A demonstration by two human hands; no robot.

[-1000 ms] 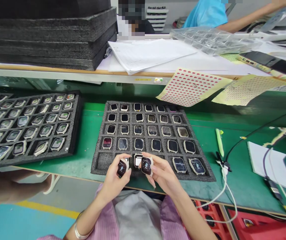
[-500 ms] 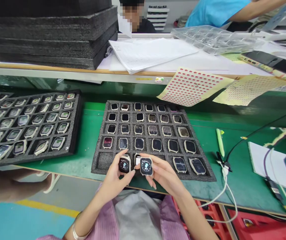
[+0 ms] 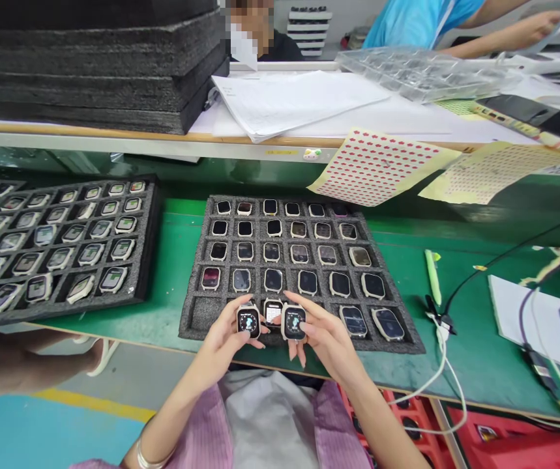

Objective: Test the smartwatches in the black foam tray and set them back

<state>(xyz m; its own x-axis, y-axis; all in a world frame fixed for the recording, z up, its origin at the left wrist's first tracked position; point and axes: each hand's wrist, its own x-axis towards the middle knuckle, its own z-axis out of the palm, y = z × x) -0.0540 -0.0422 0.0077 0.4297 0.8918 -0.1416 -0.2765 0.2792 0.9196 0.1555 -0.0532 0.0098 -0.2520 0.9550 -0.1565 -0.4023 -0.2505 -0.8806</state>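
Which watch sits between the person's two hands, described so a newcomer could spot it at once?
On the green bench mat, find the dark grey foam tray straight ahead of the person. In its front row, between the left hand and the right hand, sits a square smartwatch. Its pale, whitish screen sets it apart from the dark screens around it in the tray.

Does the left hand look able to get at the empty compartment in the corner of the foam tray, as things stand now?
Probably yes: the left hand sits just beside the empty compartment of the foam tray, with nothing standing between them. It holds a smartwatch, though.
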